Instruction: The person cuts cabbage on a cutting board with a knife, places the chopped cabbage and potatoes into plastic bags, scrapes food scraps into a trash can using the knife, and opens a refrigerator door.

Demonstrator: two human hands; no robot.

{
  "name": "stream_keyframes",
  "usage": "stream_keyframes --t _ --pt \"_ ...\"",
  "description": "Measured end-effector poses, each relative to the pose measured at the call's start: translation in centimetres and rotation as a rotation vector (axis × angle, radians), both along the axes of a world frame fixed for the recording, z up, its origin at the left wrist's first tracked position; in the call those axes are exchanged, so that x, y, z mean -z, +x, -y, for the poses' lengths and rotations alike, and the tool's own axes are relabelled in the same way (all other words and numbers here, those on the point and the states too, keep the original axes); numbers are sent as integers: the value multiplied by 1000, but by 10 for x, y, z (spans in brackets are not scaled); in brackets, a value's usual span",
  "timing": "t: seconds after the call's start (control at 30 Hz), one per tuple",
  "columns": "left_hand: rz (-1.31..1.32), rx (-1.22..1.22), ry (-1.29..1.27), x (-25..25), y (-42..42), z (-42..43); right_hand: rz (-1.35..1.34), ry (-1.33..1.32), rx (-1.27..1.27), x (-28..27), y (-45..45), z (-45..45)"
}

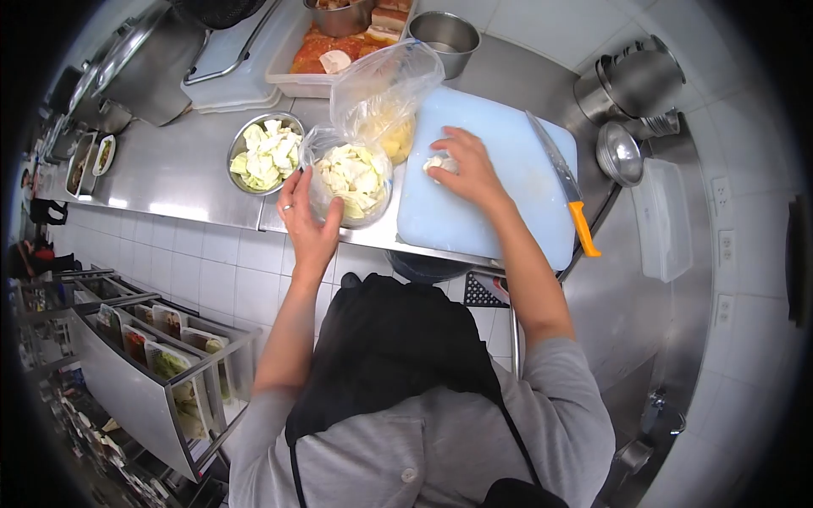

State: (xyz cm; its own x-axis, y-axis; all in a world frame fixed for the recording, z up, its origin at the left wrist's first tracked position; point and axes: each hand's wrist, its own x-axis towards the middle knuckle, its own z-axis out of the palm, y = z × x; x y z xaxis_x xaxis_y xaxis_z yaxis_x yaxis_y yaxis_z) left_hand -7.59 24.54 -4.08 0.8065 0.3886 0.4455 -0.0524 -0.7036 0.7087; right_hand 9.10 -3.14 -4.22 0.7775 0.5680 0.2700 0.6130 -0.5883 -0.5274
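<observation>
My left hand [308, 222], with a ring on one finger, grips the near left side of a clear plastic bag [383, 203] of chopped cabbage [351, 173]. Its thumb presses on the near side of the cabbage. Over the left part of a pale blue cutting board [483, 203], my right hand [468, 168] has its fingers curled around small whitish pieces [436, 163], perhaps cabbage. Left of the bag stands a metal bowl [230, 161] holding more cut cabbage. Behind is another clear bag [394, 140] with yellowish pieces. A knife [555, 157] with an orange handle lies along the board's right side.
At the back, a plastic tub [309, 85] holds reddish meat beside a metal pot [445, 42]. Stacked metal containers [622, 85], a metal bowl [620, 154] and a clear plastic container [663, 220] are at right. An open drawer [144, 406] with food containers stands at lower left.
</observation>
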Motion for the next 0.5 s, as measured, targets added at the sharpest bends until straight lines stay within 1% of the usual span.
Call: stream_keyframes --t 0.1,0.2,0.3,0.4,0.5 --pt "20 -17 1 7 -13 -14 -2 65 344 -10 -29 38" --pt "-9 -20 -48 11 -22 -19 24 147 468 28 -40 62" --pt "-19 10 -203 8 -21 -12 24 218 376 44 -25 40" --pt "-20 60 -202 7 -11 -6 90 126 355 36 -17 -12" --pt "17 96 -166 9 -1 0 177 22 300 36 -18 -38"
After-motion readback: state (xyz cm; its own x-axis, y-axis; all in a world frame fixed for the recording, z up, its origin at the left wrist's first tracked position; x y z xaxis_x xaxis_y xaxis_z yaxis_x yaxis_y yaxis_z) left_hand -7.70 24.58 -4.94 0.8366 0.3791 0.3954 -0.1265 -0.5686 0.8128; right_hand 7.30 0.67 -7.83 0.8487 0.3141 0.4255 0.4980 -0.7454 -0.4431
